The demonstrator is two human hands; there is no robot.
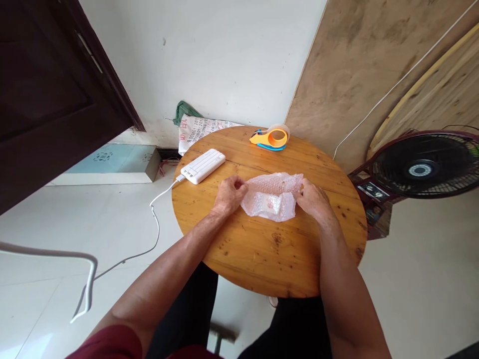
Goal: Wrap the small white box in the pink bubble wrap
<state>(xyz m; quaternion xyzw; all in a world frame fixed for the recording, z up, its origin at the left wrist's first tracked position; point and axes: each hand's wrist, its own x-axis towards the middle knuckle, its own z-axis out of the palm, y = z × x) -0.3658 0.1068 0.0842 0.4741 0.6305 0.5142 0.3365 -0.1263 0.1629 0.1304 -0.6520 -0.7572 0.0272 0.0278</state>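
Note:
A pinkish sheet of bubble wrap (267, 184) lies on the round wooden table (262, 254), its near part folded over a small pale object (271, 204). The wrap blurs that object, so its kind does not show. At the wrap's left edge, my left hand (230, 193) pinches the plastic between thumb and fingers. My right hand (314, 198) grips the opposite edge, fingers closed on it. Both forearms rest near the table's front.
An orange and blue tape dispenser (271, 138) with clear tape sits at the table's back. A white power bank (203, 165) with a white cable (157, 219) lies at the left. A black fan (422, 169) stands beyond the right edge, a printed sack (198, 130) behind.

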